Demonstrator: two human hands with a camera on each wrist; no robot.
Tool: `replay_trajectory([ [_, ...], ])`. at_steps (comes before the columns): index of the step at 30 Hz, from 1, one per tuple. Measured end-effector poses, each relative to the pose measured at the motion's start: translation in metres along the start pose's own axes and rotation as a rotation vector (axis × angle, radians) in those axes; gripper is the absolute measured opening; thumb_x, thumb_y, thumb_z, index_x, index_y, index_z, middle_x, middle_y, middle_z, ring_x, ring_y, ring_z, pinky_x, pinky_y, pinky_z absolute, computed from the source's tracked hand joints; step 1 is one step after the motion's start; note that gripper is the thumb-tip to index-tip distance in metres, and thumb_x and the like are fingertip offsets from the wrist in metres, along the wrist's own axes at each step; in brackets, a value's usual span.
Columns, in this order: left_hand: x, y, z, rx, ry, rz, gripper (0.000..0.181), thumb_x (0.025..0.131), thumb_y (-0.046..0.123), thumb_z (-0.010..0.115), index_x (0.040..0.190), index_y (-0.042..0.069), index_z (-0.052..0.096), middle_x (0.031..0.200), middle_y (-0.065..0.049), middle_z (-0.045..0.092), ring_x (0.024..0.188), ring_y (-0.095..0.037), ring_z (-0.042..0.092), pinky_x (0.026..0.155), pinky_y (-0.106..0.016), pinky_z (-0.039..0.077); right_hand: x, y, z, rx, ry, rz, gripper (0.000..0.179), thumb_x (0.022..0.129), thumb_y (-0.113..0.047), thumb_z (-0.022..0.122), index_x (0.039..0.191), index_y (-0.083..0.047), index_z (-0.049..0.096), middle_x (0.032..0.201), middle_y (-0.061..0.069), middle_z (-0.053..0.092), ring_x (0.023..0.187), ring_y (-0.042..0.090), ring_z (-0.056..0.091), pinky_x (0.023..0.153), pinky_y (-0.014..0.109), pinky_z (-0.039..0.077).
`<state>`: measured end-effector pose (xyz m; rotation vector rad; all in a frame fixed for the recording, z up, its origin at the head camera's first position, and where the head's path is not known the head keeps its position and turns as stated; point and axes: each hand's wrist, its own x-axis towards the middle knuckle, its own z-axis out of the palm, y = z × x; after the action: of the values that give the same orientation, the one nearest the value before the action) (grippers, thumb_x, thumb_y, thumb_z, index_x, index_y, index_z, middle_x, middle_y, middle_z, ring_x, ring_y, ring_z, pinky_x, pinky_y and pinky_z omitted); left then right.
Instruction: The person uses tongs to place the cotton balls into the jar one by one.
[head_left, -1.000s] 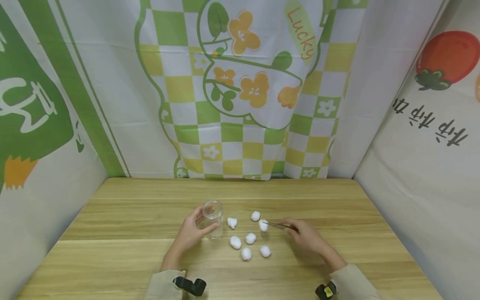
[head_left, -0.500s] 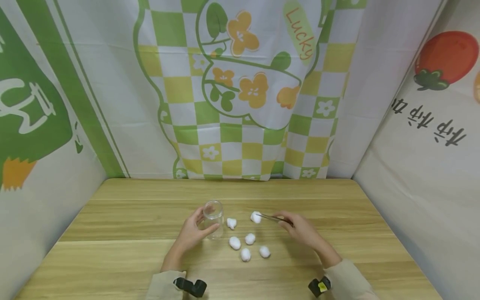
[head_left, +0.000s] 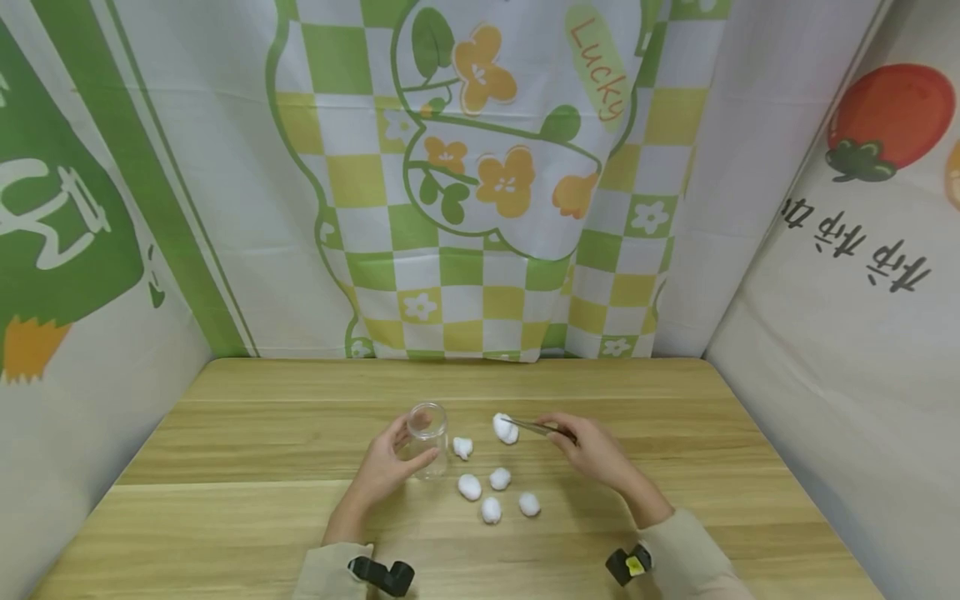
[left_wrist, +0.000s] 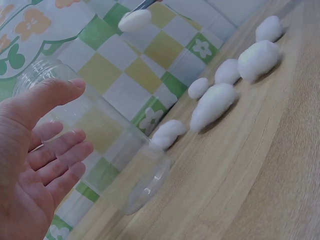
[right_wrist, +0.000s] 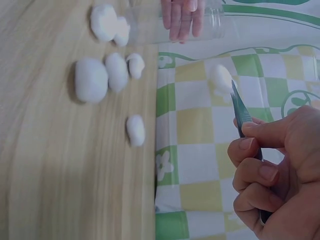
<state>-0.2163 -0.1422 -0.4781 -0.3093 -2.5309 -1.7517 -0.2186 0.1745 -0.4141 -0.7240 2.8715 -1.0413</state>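
We are steadying jar on surface, left hand curled round it. Right hand pinching tweezers, long axis pointing at jar, clamping cotton ball raised just right of jar mouth. Five balls lying right of jar.

Clear glossy jar, fluffy matt cotton balls, shiny metal tweezers, matt wood-grain table.

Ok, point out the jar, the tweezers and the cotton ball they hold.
jar (head_left: 427, 433), head view, on its clear side wall below the rim.
tweezers (head_left: 534, 427), head view, on the middle of the metal arms.
cotton ball (head_left: 505, 428), head view, on the middle of the ball at the tips.
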Motion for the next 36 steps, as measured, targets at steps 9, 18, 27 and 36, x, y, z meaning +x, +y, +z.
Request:
replay_trajectory([
  [9, 0.001, -0.002, 0.001, 0.003, -0.006, -0.018, 0.069, 0.084, 0.020, 0.075, 0.142, 0.005, 0.042, 0.143, -0.019, 0.052, 0.136, -0.039, 0.046, 0.116, -0.051, 0.038, 0.007, -0.011, 0.001, 0.001, 0.024, -0.005, 0.025, 0.097, -0.011, 0.055, 0.120, -0.011, 0.064, 0.066, 0.001, 0.050, 0.053, 0.001, 0.034, 0.047, 0.016, 0.029],
  [18, 0.000, -0.001, 0.001, 0.006, -0.001, -0.042, 0.072, 0.084, 0.022, 0.075, 0.145, 0.004, 0.039, 0.145, -0.021, 0.049, 0.136, -0.041, 0.046, 0.115, -0.051, 0.039, 0.013, -0.023, 0.001, -0.002, 0.055, -0.022, 0.024, 0.096, -0.011, 0.056, 0.118, -0.010, 0.066, 0.064, 0.000, 0.050, 0.051, 0.001, 0.033, 0.047, 0.016, 0.029],
  [27, 0.000, -0.002, 0.001, 0.013, -0.007, -0.024, 0.070, 0.085, 0.022, 0.074, 0.143, 0.005, 0.041, 0.144, -0.020, 0.051, 0.135, -0.041, 0.047, 0.115, -0.052, 0.039, 0.021, -0.035, 0.002, -0.035, 0.089, -0.022, 0.023, 0.094, -0.012, 0.059, 0.115, -0.014, 0.067, 0.066, 0.001, 0.054, 0.054, 0.002, 0.036, 0.049, 0.016, 0.029],
  [36, 0.000, 0.000, 0.001, 0.010, 0.012, -0.054, 0.071, 0.084, 0.021, 0.075, 0.144, 0.004, 0.040, 0.144, -0.022, 0.050, 0.134, -0.043, 0.047, 0.114, -0.052, 0.041, 0.027, -0.043, 0.006, -0.029, 0.080, -0.050, 0.023, 0.094, -0.011, 0.059, 0.115, -0.014, 0.067, 0.064, 0.000, 0.053, 0.052, 0.002, 0.035, 0.047, 0.015, 0.027],
])
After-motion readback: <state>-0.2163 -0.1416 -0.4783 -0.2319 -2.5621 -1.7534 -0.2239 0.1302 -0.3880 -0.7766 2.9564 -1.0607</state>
